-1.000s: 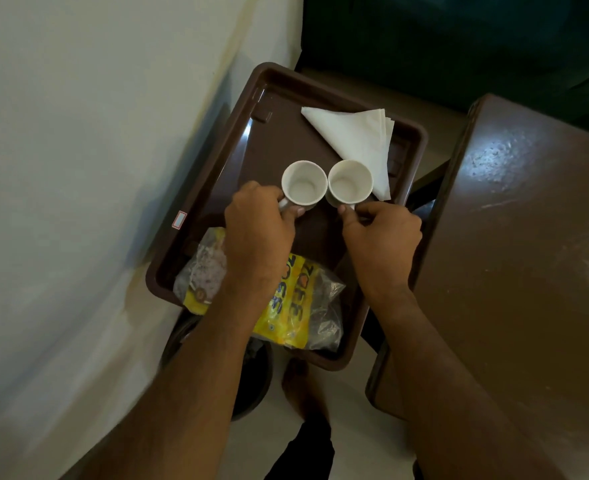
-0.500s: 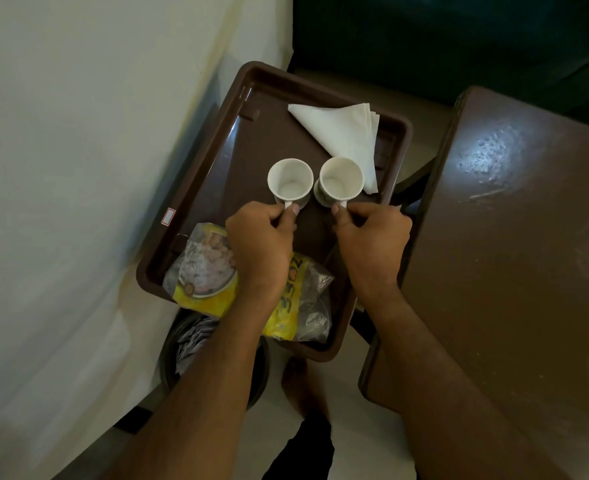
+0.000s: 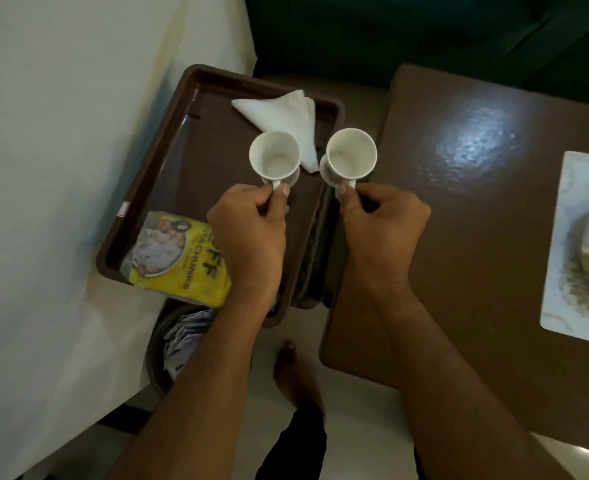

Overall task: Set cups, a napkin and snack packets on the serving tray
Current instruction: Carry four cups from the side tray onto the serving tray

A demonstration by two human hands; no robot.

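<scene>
A brown serving tray (image 3: 182, 140) rests on a white surface. My left hand (image 3: 248, 233) pinches the handle of a white cup (image 3: 275, 154) held above the tray's middle. My right hand (image 3: 383, 230) grips the handle of a second white cup (image 3: 351, 153), held over the tray's right rim beside the table edge. Both cups are empty and look lifted. A folded white napkin (image 3: 279, 116) lies at the tray's far end. A yellow snack packet (image 3: 179, 258) lies at the near end, partly hidden under my left wrist.
A dark brown glossy table (image 3: 476, 202) stands to the right, with a white mat (image 3: 580, 244) holding a blurred object. The white surface (image 3: 61, 168) fills the left. A dark round bin (image 3: 179, 344) with wrappers stands below the tray. My bare foot (image 3: 296, 375) is on the floor.
Both cups have risen off the tray and moved apart. The right cup has shifted right toward the brown table. The view has swung right, showing more of the table.
</scene>
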